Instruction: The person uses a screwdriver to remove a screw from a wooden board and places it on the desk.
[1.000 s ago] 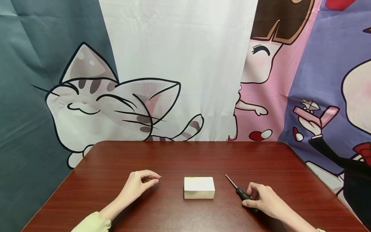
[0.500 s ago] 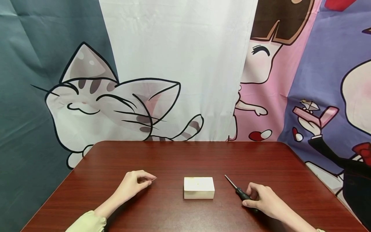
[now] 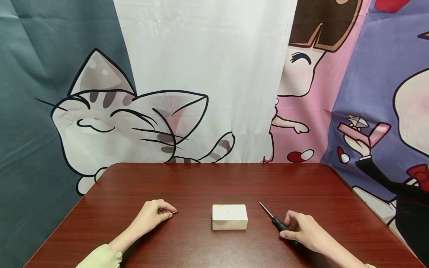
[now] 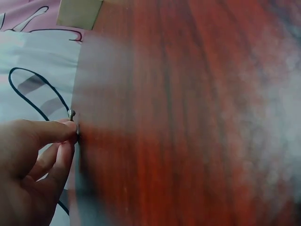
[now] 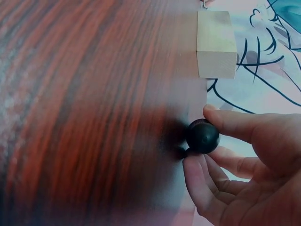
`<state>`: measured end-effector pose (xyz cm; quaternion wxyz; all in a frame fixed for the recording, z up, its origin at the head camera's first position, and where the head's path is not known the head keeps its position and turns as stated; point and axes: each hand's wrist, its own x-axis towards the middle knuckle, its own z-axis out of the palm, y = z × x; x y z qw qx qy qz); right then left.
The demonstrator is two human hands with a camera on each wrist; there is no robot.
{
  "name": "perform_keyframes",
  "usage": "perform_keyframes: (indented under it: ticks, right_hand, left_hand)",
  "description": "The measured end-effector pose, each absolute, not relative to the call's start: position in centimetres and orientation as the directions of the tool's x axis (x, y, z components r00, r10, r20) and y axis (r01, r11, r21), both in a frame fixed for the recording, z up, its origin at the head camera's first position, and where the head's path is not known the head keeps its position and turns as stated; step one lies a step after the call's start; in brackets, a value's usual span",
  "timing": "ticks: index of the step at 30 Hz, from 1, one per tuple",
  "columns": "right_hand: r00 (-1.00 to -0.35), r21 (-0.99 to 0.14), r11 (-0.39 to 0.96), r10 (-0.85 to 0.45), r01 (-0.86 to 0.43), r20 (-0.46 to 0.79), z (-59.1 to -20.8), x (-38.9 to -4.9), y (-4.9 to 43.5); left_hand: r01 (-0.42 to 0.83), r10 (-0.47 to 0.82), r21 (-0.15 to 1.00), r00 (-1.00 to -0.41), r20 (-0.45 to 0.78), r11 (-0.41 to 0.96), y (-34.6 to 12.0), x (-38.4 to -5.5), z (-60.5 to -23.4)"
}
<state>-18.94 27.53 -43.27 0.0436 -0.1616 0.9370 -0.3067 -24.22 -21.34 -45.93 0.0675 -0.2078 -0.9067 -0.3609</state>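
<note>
Between the thumb and fingertips of my left hand (image 3: 151,216) is a small metal screw (image 4: 71,114), its head sticking out past the fingers in the left wrist view. That hand is low over the table, left of a pale wooden block (image 3: 229,217). To the block's right, my right hand (image 3: 304,231) grips a screwdriver (image 3: 279,224) by its black handle, with the metal shaft angled away toward the far left. In the right wrist view the round handle end (image 5: 203,136) sits between thumb and fingers; the shaft is hidden there.
The reddish-brown wooden table (image 3: 214,182) has rounded far corners. A cloth backdrop (image 3: 207,56) with cartoon figures hangs behind its far edge. A small mark shows on the top of the block.
My left hand has shifted left and slightly nearer with the screw, which now lies more level. The right hand and screwdriver have stayed nearly still, as has the block.
</note>
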Motion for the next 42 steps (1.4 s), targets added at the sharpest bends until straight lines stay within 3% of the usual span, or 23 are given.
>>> perform_keyframes:
  ticks: [11,42]
  right_hand:
    - [-0.942,-0.589,0.755,-0.334,-0.288,0.032,-43.29,-18.88,27.49]
    - [-0.942,-0.589,0.754,-0.335,-0.289,0.033,-43.64,-19.28,27.34]
  left_hand:
    - [0.483,0.36,0.596,-0.876,0.322,0.642,-21.06,-24.01,-46.11]
    - [0.453,0.367,0.585,-0.891,0.267,0.673,-21.04,-24.0,-45.66]
